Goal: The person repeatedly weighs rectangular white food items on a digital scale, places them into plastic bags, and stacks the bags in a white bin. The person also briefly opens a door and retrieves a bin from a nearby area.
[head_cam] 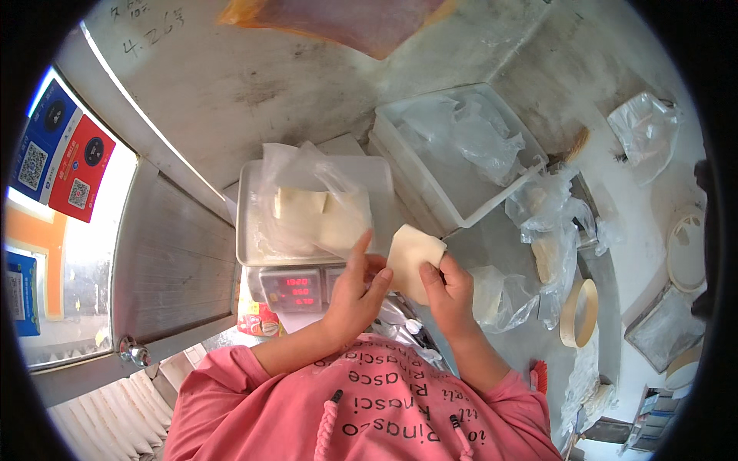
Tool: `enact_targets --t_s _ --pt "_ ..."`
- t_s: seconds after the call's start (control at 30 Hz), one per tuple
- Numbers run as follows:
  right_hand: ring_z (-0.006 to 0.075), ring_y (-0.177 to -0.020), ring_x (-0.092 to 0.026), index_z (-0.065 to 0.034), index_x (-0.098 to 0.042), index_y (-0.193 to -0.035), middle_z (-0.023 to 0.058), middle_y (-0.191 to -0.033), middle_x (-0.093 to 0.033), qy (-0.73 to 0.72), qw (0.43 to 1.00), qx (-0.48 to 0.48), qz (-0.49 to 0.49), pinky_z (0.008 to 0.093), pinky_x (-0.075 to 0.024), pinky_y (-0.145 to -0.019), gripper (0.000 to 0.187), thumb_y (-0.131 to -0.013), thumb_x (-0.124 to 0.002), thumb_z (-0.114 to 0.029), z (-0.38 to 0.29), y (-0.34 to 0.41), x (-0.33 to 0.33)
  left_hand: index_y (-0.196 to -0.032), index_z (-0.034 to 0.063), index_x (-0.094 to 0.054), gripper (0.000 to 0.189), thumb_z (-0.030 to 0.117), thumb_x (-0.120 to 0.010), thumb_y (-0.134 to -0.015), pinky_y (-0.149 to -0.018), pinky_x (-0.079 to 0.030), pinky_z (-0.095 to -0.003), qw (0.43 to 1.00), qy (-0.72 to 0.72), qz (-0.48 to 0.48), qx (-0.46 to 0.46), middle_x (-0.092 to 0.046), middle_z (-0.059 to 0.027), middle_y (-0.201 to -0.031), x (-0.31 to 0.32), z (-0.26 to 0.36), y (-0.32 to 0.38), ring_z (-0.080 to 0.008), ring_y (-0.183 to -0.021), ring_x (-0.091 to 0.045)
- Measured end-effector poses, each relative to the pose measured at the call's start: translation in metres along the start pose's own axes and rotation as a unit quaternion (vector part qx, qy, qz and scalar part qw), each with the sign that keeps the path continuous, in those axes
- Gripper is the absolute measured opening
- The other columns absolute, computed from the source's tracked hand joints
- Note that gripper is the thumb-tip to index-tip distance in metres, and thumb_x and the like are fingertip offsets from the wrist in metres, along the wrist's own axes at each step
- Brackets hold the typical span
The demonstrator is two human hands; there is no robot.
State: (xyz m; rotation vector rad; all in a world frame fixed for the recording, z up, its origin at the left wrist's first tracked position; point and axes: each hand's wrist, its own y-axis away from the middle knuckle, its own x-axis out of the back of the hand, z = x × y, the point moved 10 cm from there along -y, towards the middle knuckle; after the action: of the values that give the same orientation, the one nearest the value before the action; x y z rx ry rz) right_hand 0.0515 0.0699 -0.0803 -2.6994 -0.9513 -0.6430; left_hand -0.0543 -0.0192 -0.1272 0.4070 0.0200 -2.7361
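Observation:
My right hand (450,288) grips a stack of pale, thin dough sheets (412,259), thumb on top. Just left of the stack is my left hand (360,288), its fingers apart; its thumb tip comes close to the stack's edge, and whether they touch I cannot tell. Beyond the left hand, more folded dough sheets (340,222) lie in a clear plastic bag (282,167) on the metal tray (242,230) of a digital scale. The scale's red display (297,290) is lit at the near side.
A white plastic bin (383,127) holding clear bags stands behind, to the right. Plastic bags with pale contents (542,253) and a roll of tape (578,313) lie at the right. At the left are a metal door panel (179,242) and its round knob (135,351).

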Motion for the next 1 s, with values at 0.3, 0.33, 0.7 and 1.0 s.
enact_targets --t_s 0.3,0.33,0.7,1.0 --pt "0.0273 -0.085 -0.060 0.0001 -0.052 -0.122 0.0134 -0.101 -0.059 0.154 0.960 0.233 0.016 0.0373 -0.0471 -0.074 0.047 -0.082 -0.066 -0.019 -0.135 -0.044 -0.049 -0.133 0.0032 -0.042 0.041 0.023 -0.051 -0.098 -0.092 -0.044 -0.0315 0.948 0.300 0.079 0.074 -0.053 -0.0059 -0.120 0.069 0.057 0.008 -0.0152 -0.108 -0.053" --pt "0.0171 -0.086 -0.059 0.0018 -0.055 -0.119 0.0081 -0.101 -0.061 0.124 0.967 0.219 0.037 0.0299 -0.0464 -0.077 0.038 -0.088 -0.062 -0.018 -0.130 -0.055 -0.047 -0.128 0.0022 -0.047 0.034 0.022 -0.048 -0.100 -0.086 -0.047 -0.0293 0.953 0.292 0.067 0.053 -0.057 -0.0041 -0.114 0.073 0.068 0.006 -0.0141 -0.099 -0.056" --pt "0.0369 -0.063 -0.062 -0.0028 -0.055 -0.091 0.0210 -0.070 -0.062 0.223 0.950 0.217 0.022 0.0432 -0.0478 -0.056 0.006 -0.087 -0.055 -0.006 -0.148 -0.090 -0.086 -0.104 -0.0031 -0.058 0.024 0.014 -0.062 -0.088 -0.067 -0.046 -0.0288 0.903 -0.330 0.208 -0.180 -0.061 -0.0083 -0.082 0.156 0.133 -0.011 -0.0186 -0.072 -0.059" --pt "0.0423 -0.095 -0.060 0.0030 -0.059 -0.095 0.0283 -0.094 -0.062 0.102 0.980 -0.070 -0.154 0.0464 -0.0466 -0.082 0.021 -0.085 -0.053 -0.015 0.006 -0.120 -0.168 -0.116 -0.0070 -0.057 0.029 0.013 -0.047 -0.097 -0.044 -0.028 -0.0221 0.983 0.070 0.161 -0.055 -0.039 0.0027 -0.055 0.160 0.125 -0.010 -0.0058 -0.046 -0.033"
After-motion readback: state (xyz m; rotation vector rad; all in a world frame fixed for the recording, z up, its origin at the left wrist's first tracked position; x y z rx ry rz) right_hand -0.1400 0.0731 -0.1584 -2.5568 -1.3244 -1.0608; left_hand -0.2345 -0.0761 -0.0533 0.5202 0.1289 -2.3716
